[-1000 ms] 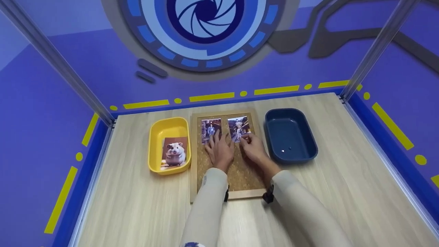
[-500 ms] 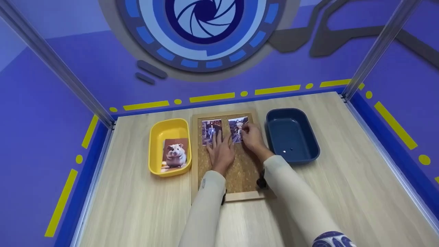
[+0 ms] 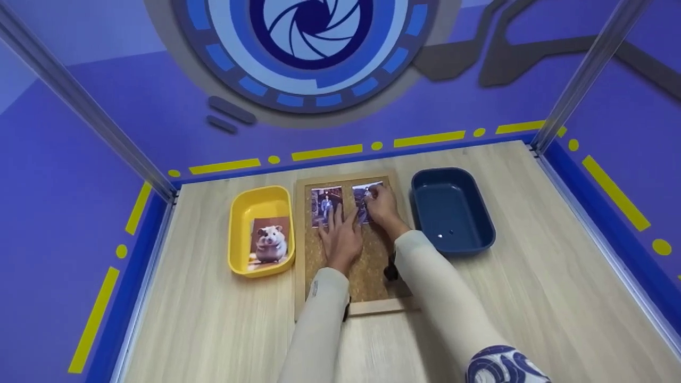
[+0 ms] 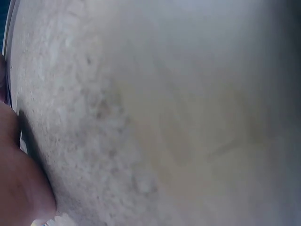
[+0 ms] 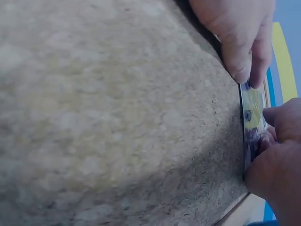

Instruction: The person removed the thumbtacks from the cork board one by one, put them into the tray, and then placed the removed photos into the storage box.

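Two photo prints lie side by side on a cork board [image 3: 367, 290] in the head view: the left print [image 3: 326, 199] and the right print [image 3: 359, 192]. My left hand [image 3: 342, 242] rests on the board with spread fingers. Its fingertips reach the left print's lower part, and its thumb touches the right print's lower left corner. Curled fingers of my right hand [image 3: 383, 206] bend over the right print's upper right part. In the right wrist view, its thumb [image 5: 273, 115] is close to the print. Whether anything small is between those fingertips is hidden.
A yellow tray [image 3: 234, 234] with a hamster picture [image 3: 270, 242] stands left of the board. Right of it is a dark blue tray [image 3: 452, 205] with a few tiny shiny specks [image 3: 440, 235] inside. Purple panels close off the table's back and sides.
My right hand has moved up along the right print, from its lower right corner to its upper part. My left hand has stayed nearly in place.
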The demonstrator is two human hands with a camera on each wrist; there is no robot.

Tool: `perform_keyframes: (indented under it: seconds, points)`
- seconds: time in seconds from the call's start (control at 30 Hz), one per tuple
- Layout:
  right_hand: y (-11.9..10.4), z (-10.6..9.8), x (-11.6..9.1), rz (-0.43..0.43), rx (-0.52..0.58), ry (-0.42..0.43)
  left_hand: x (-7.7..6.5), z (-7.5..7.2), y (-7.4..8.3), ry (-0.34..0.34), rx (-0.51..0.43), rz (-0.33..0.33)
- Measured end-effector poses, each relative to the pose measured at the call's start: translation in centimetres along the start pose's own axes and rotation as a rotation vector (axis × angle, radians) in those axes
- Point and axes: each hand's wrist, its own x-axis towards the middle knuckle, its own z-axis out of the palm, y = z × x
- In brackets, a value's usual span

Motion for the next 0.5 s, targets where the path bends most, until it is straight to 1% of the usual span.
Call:
perform_keyframes:
  seconds: [0.07, 0.2, 0.33, 0.5]
  points:
    - [-0.09, 0.17, 0.02, -0.006, -0.03, -0.018, -0.09, 0.12, -0.21, 0.007, -0.003, -0.006]
    - [-0.24, 0.36, 0.1, -0.02, -0.083, -0.021, -0.2, 0.11, -0.28, 0.017, -0.01, -0.003]
    - [-0.31, 0.3, 0.32, -0.008, -0.09, -0.025, -0.27, -0.16, -0.04, 0.001, -0.019, -0.009]
    - [-0.19, -0.1, 0.59, -0.016, -0.084, -0.026, -0.35, -0.31, 0.3, 0.005, -0.031, -0.012]
